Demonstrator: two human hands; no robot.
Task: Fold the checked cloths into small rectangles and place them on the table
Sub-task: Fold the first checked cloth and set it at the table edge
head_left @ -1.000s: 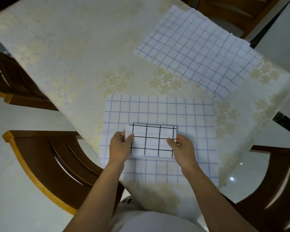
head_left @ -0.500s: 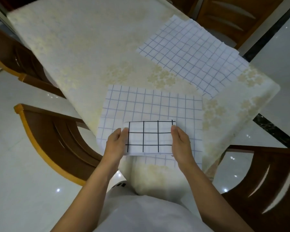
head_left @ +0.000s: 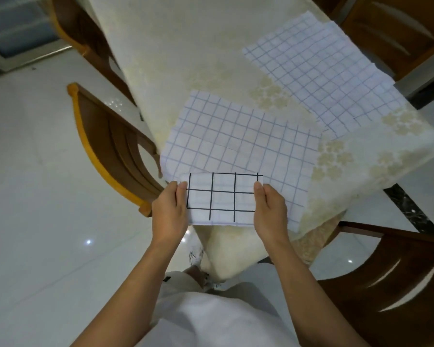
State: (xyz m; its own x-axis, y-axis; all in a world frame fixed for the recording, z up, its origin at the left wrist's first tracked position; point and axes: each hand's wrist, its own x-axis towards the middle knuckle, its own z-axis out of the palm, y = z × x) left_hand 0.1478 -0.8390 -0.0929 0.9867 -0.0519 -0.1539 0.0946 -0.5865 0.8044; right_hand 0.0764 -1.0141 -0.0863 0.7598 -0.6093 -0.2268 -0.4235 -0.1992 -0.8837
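Folded cloth [head_left: 221, 199], black check, already a small rectangle: left grip [head_left: 169, 211] and right grip [head_left: 271, 212] each pinch a short end, thumbs on top. Over the last second I've drawn it back from the middle of the spread blue cloth [head_left: 243, 139] to that cloth's near edge, at the near corner of the tabletop [head_left: 186, 46]; it looks lifted rather than pressed flat, though I can't be sure. I judge this fold done and the piece ready to set down, with the blue cloth and the far cloth [head_left: 318, 73] by the far right edge not yet folded.
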